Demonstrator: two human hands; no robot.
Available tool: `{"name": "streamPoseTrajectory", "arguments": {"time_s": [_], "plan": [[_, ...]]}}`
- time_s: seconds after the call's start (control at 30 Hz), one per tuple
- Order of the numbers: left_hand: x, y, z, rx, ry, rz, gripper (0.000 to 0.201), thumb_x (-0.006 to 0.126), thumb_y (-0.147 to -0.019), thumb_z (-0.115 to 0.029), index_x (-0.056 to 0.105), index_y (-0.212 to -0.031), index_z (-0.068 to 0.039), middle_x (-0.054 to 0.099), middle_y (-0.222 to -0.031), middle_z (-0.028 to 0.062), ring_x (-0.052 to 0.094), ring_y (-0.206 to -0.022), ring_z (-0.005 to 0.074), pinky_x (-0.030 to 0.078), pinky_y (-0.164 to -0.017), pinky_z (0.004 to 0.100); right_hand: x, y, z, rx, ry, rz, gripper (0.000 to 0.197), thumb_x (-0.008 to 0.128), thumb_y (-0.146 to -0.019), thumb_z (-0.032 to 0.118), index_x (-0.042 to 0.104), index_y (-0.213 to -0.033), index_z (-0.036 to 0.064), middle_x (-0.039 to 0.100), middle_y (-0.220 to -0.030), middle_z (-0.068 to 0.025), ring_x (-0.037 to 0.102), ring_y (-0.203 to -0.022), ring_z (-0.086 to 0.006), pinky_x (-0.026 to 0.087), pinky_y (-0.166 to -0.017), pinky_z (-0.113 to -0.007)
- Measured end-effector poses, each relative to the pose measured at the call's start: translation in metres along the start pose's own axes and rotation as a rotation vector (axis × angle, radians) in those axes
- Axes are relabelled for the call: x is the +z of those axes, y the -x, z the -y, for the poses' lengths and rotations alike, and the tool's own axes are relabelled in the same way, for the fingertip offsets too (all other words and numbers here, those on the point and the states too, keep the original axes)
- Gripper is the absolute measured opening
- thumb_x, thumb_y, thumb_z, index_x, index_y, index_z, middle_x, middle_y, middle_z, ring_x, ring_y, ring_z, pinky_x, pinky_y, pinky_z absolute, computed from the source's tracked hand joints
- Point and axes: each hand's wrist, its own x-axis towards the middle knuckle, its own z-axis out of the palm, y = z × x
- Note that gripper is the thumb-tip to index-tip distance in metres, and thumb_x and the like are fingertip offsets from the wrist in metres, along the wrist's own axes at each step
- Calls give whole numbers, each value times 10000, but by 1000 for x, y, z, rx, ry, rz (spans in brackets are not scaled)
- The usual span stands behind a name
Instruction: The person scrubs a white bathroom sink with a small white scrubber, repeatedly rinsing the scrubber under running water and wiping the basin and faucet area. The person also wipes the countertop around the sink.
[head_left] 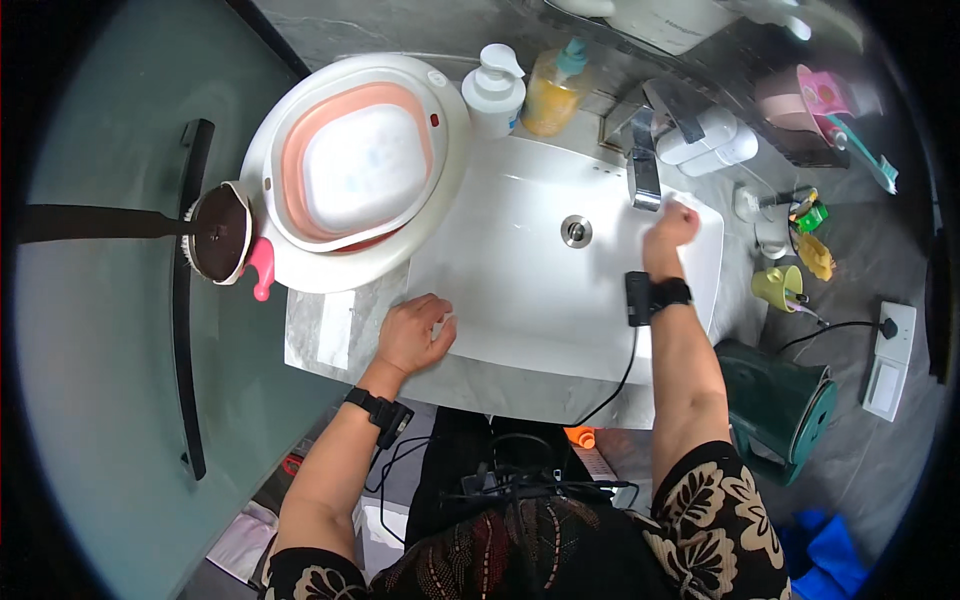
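My left hand (410, 334) rests at the front left rim of the white sink (500, 290). Its fingers are loosely bent, the thumb stands apart from them, and I see nothing held. My right hand (669, 236) is over the basin's right side, just beside the lower end of the chrome faucet (643, 165). It is closed like a fist and slightly blurred; whatever may be inside is hidden. No water shows from the faucet. A metal drain (576, 231) sits in the basin floor between the two hands.
Stacked white and pink basins (365, 165) stand left of the sink. A white pump bottle (493, 92) and a yellow soap bottle (553, 92) are behind it. A brown brush-like head (218, 232) hangs by the glass door. A green bin (775, 405) stands at the right.
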Motion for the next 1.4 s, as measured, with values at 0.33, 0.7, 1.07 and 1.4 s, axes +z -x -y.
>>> {"name": "streamPoseTrajectory", "arguments": {"time_s": [0.33,0.7,1.07,1.4], "plan": [[1,0,3,-25,-11,28,99,600,-746,-134,610,-763,-36,595,-681,84,558,-530,252,464,-513,351,107,197,-23,370,-176,523,169,644,-744,-62,544,-819,52,557,-740,-25,555,-646,-123,490,-582,-243],[-1,7,4,-15,-13,-17,101,602,-749,-137,597,-756,-36,583,-681,88,574,-579,273,465,-528,359,-20,-2,-38,307,32,237,156,652,-754,52,538,-855,84,576,-733,-58,557,-627,-153,467,-511,-297],[2,1,1,-9,-80,40,85,591,-748,-121,599,-749,-37,571,-662,86,553,-531,259,451,-504,360,60,195,-32,-900,664,1219,191,533,-783,66,681,-892,120,601,-933,-130,568,-944,-284,485,-822,-374],[6,-3,-5,-7,-59,26,92,587,-748,-120,602,-749,-30,572,-662,96,573,-580,275,468,-536,365,-93,-15,22,-472,1028,728,72,571,-794,31,639,-805,8,594,-816,-107,593,-740,-209,491,-682,-321]]}}
